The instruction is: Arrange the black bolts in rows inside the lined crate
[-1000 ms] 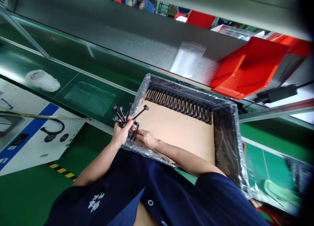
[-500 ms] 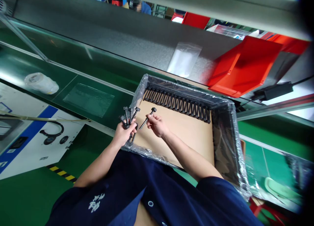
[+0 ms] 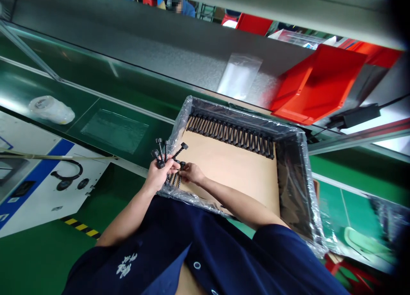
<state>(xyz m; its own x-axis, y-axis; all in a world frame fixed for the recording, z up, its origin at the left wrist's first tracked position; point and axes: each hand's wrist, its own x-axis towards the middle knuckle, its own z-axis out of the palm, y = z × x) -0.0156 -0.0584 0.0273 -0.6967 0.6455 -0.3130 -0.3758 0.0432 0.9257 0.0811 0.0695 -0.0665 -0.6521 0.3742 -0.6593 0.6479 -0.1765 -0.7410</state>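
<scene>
right hand (image 3: 192,174) down from mid-air since 0.5 s ago, now at near-left corner of lined box (image 3: 290,184), against left hand | fingers pinched shut on single bolt (image 3: 179,172) | left hand (image 3: 158,176) fisted on bolt bundle (image 3: 166,152), heads fanned, same corner | bolt row (image 3: 230,135) along box far wall

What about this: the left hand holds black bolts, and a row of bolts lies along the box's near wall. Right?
One slip: in the head view the row of bolts lies along the far wall of the box, not the near one. The left hand does hold black bolts.
</scene>
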